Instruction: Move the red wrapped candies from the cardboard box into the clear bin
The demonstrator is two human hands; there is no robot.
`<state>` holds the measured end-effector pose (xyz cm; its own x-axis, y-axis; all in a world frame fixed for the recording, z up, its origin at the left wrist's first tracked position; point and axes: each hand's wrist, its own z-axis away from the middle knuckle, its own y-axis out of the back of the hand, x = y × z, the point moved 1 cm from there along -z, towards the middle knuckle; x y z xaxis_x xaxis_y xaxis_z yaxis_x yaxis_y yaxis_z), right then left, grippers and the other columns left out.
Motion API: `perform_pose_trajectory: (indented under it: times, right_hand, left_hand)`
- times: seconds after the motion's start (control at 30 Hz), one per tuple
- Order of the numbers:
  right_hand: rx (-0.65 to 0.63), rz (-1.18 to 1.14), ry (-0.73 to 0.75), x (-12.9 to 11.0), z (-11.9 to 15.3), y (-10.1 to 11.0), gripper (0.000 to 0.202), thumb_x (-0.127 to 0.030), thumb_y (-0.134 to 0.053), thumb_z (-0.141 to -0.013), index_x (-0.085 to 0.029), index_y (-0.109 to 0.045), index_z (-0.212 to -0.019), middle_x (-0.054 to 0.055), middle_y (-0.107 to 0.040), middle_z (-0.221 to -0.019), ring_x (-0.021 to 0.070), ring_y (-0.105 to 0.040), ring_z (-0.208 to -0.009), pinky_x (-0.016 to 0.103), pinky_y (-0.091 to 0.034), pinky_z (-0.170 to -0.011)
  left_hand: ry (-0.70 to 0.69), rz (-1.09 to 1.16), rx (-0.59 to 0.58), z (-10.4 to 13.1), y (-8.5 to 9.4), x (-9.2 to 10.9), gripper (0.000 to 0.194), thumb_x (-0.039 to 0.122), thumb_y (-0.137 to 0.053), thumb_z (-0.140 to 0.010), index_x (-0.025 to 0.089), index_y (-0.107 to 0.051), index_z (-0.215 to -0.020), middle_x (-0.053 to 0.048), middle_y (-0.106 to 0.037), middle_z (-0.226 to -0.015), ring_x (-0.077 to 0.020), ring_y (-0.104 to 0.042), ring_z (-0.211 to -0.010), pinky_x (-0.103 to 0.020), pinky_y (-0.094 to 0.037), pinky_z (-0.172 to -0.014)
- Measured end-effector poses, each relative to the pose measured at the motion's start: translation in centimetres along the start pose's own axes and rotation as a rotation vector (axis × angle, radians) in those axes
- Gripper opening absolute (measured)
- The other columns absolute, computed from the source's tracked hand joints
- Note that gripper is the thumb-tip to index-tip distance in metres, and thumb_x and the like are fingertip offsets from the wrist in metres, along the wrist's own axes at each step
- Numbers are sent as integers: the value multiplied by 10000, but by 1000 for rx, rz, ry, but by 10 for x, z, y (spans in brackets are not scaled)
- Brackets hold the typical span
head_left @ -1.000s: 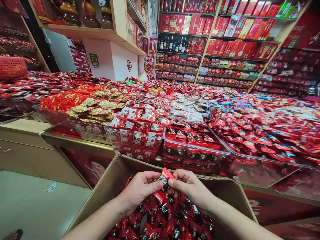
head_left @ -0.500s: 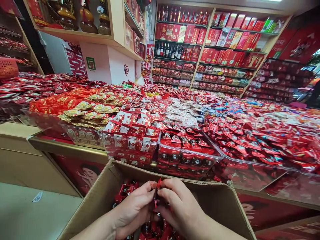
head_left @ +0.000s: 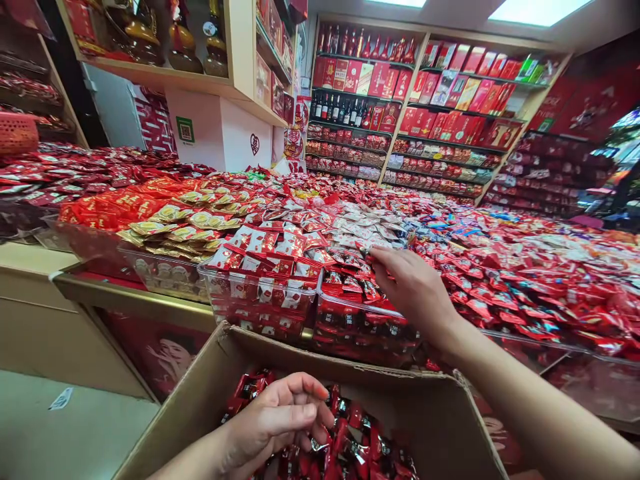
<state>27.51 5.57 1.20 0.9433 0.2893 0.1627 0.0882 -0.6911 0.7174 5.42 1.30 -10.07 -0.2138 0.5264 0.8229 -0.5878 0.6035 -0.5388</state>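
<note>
My left hand [head_left: 287, 417] hovers inside the cardboard box [head_left: 175, 407], its fingers loosely curled, the thumb apart and nothing visible between them. Below it lies a heap of red and black wrapped candies [head_left: 345, 440]. My right hand [head_left: 413, 287] reaches over the front edge of a clear plastic bin [head_left: 370, 310]. Its fingertips are bent together at the dark-red wrapped candies [head_left: 345, 277] on top of that bin. What they pinch, if anything, is hidden against the wrappers.
Left of this bin stands a clear bin of red-and-white packets [head_left: 265, 267], then gold packets [head_left: 175, 227]. White packets [head_left: 363, 223] lie behind it, and red packets [head_left: 500, 287] spread to the right. Tall shelves [head_left: 395, 100] with bottles and boxes line the back wall.
Both hands were together over the box, holding a small red wrapped candy. My right hand has moved up and forward to the bin, while the left stays over the box with fingers loosened.
</note>
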Motion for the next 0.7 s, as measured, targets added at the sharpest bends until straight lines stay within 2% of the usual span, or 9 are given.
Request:
perform_pose_trajectory:
  times: [0.03, 0.1, 0.23, 0.5, 0.7]
  right_hand:
    - [-121, 97, -48, 12, -12, -7, 291, -194, -332, -863, -108, -521, -1067, 116, -600, -1033, 193, -522, -949, 306, -378, -813]
    - [-261, 178, -82, 29, -30, -22, 277, -186, -335, -852, -118, -567, -988, 117, -634, -927, 209, -557, -854, 300, -388, -718]
    - [-385, 205, -67, 41, -40, -46, 265, -162, -349, -823, -127, -609, -862, 126, -651, -787, 221, -581, -728, 300, -358, -616]
    - [-530, 161, -67, 48, -32, -64, 236, -139, -405, -742, -182, -617, -836, 83, -648, -877, 222, -548, -833, 311, -351, -659]
    - [-537, 119, -108, 54, -32, -73, 384, -122, -400, -724, -245, -571, -1044, 48, -594, -1087, 248, -493, -965, 372, -369, -711]
  left_hand:
    - [7, -14, 6, -1, 1, -2, 231, 230, -639, -704, 135, -522, -880, -84, -629, -835, -145, -572, -707, -257, -358, -629]
    - [14, -37, 11, -2, 2, -5, 237, 226, -642, -700, 133, -520, -880, -85, -631, -832, -137, -572, -697, -247, -358, -618]
    - [9, -63, -2, -4, 5, -8, 272, 237, -657, -680, 126, -525, -890, -86, -635, -830, -126, -570, -676, -230, -353, -591]
    - [48, -157, -60, -6, 8, -14, 330, 295, -683, -634, 136, -544, -888, -79, -646, -823, -134, -583, -671, -212, -346, -555]
    - [129, -229, -99, -10, 13, -25, 403, 342, -704, -590, 144, -551, -907, -77, -648, -826, -110, -558, -635, -192, -349, -544]
